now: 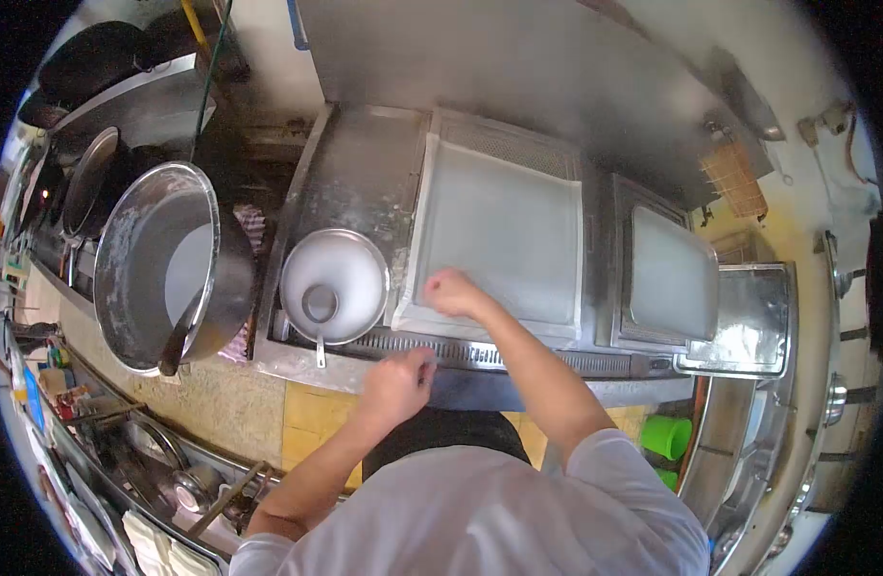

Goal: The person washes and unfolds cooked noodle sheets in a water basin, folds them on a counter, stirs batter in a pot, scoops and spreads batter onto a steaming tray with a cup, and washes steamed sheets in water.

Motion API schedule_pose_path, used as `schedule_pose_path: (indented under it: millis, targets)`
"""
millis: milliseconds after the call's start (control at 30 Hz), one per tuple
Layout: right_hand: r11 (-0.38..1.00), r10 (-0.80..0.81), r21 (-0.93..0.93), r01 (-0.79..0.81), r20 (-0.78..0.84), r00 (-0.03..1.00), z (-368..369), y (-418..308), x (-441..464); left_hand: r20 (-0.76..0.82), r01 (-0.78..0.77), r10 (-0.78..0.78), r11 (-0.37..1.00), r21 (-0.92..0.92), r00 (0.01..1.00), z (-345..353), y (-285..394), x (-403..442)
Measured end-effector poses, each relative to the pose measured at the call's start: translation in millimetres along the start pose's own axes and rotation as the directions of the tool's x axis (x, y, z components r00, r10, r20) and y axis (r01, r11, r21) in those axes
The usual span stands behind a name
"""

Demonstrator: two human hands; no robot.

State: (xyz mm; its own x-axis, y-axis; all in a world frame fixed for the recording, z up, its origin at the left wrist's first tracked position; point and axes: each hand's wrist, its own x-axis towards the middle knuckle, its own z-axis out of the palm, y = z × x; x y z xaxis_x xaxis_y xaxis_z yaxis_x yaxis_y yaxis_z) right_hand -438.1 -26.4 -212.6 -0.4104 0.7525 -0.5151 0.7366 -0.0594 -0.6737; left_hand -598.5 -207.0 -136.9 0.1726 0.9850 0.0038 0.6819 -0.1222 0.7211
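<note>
My right hand (453, 291) is over the lower left part of a white cloth-lined square tray (504, 235), its fingers curled closed. Whether it pinches anything, or touches the cloth, I cannot make out. Nearer my body, my left hand (400, 384) hangs by the counter's front edge, fingers drawn together; anything in them is hidden. Left of the tray stands a metal bowl (353, 238) of white liquid or batter, with a small long-handled ladle or strainer (320, 303) resting in it. Its handle overhangs the bowl's front rim.
A large metal pot (232, 278) with pale contents and a dark-handled utensil (178, 346) stands at left. Right of the cloth are a second white-topped tray (672, 274) and a shiny metal tray (753, 322). Green containers (666, 437) sit below. Steam hazes the back wall.
</note>
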Motion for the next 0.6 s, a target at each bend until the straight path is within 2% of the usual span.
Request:
schedule_pose_path:
  millis: [67, 167, 233, 300, 367, 433, 533, 600]
  targets:
    - [0.980, -0.145, -0.149, 0.133, -0.076, 0.987, 7.1, 3.6, 1.2, -0.012, 0.021, -0.022, 0.999, -0.033, 1.000, 3.5, 5.9, -6.2]
    - [0.911, -0.091, -0.406, 0.072, -0.028, 0.995, -11.2, 34.1, -16.8, -0.048, 0.044, -0.048, 0.996, -0.076, 0.998, 12.3, 16.4, -14.4]
    - [0.872, -0.045, -0.490, -0.022, -0.125, 0.991, -39.3, 48.7, -62.4, -0.065, 0.065, -0.068, 0.997, -0.049, 0.996, 16.6, 26.2, -17.3]
    - [0.837, 0.023, -0.531, -0.134, -0.211, 0.977, -62.6, 100.2, -94.9, -0.071, 0.083, -0.085, 0.996, -0.038, 0.994, 26.1, 35.5, -16.5]
    - [0.813, 0.179, -0.486, -0.320, -0.315, 0.932, -87.9, 127.4, -140.5, -0.059, 0.101, -0.103, 0.994, -0.038, 0.993, 40.2, 47.9, -15.7]
    - [0.832, 0.232, -0.388, -0.396, -0.406, 0.884, -102.0, 153.8, -173.2, -0.035, 0.121, -0.123, 0.992, -0.044, 0.992, 54.5, 62.7, -14.9]
    - [0.965, 0.018, -0.222, -0.141, -0.479, 0.878, -104.3, 174.2, -212.4, -0.001, 0.115, -0.115, 0.991, -0.064, 0.993, 77.2, 92.4, -13.1]
    - [0.980, 0.021, -0.165, -0.112, -0.475, 0.879, -96.1, 169.8, -227.1, -0.024, 0.066, -0.068, 0.995, -0.071, 0.997, 86.0, 114.5, -11.7]
